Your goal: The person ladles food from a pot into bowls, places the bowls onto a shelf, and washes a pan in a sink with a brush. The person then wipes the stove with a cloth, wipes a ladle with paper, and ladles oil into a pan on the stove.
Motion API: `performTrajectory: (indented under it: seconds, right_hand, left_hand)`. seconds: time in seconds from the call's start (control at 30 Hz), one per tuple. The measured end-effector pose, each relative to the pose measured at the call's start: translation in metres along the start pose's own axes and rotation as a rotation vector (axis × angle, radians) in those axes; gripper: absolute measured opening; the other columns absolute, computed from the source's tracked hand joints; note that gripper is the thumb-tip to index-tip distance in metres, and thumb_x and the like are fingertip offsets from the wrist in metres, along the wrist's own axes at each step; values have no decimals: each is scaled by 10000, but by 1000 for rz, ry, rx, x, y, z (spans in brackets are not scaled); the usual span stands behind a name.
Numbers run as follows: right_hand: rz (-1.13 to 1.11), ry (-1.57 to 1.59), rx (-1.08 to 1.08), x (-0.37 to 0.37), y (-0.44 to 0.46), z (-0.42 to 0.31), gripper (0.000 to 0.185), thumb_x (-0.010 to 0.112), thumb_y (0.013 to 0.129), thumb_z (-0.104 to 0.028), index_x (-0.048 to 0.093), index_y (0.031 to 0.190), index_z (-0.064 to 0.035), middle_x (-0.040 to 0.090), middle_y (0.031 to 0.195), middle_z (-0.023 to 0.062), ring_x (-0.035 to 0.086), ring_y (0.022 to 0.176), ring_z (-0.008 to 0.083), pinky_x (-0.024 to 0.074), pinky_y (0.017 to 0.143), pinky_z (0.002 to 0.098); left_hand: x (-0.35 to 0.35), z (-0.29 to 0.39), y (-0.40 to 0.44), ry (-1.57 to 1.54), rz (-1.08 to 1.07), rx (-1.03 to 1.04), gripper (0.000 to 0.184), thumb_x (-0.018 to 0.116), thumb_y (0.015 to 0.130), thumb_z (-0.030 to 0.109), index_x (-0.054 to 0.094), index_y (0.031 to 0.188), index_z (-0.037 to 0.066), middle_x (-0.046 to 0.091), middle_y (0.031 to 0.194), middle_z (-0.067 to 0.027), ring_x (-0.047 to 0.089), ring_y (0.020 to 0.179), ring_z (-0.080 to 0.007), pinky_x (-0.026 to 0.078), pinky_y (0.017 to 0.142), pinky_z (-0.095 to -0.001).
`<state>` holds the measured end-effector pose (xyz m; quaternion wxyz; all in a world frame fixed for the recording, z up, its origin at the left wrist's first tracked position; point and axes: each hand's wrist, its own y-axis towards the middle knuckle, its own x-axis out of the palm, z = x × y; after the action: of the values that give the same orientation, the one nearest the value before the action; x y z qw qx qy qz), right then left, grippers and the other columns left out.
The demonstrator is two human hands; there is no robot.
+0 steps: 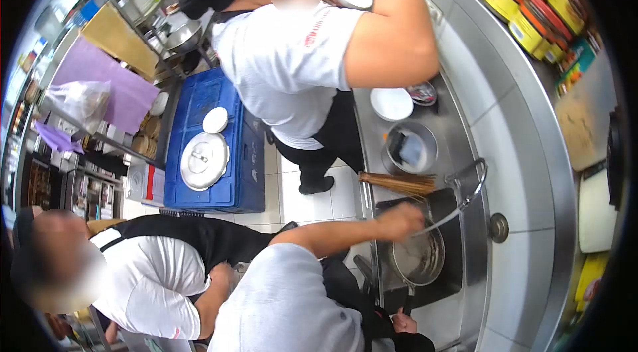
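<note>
My left hand [400,221] is closed above a pan [417,260] in the sink, close to the end of the curved faucet spout [470,200]. What its fingers hold, if anything, is hidden. Lower down, my right hand [403,323] grips the dark handle of the pan, whose inside looks wet and streaked with residue. The sink basin [453,279] surrounds the pan. A bundle brush of thin brown sticks [397,183] lies across the basin's far-left end, just beyond my left hand.
Along the steel counter stand a metal bowl [425,146] with a dark and blue item inside and a white bowl [391,104]. A co-worker [286,60] stands beside the counter; another [153,272] is behind me. A blue bin [199,103] bears a metal lid [205,161].
</note>
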<state>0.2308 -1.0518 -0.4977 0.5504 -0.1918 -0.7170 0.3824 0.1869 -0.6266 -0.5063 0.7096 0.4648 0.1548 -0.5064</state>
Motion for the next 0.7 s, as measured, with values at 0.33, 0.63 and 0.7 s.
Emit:
performTrajectory:
  seconds: [0.33, 0.63, 0.7]
  right_hand:
    - [-32, -320, 11, -204, 44, -4, 63, 618, 1006, -147, 569, 1039, -166, 446, 664, -26, 442, 573, 128, 359, 514, 287]
    - [206, -269, -212, -116, -24, 10, 267, 711, 890, -15, 544, 1058, -137, 509, 660, 22, 536, 575, 173, 445, 516, 349]
    - [363, -395, -247, -137, -26, 23, 242, 712, 874, -35, 551, 1033, -120, 522, 665, 26, 546, 572, 181, 453, 529, 360]
  left_hand:
    - [137, 43, 45, -11, -457, -357, 737, 710, 813, 203, 463, 1501, 112, 422, 1536, -191, 451, 1413, -336, 378, 1138, -501]
    - [130, 60, 6, -386, -1206, -229, 563, 571, 946, 216, 500, 1479, 49, 491, 1531, -168, 437, 1434, -327, 333, 1184, -486]
    - [142, 17, -6, 118, -1136, -66, 526, 598, 926, 250, 581, 1426, 90, 525, 1511, -150, 449, 1430, -312, 313, 1176, -556]
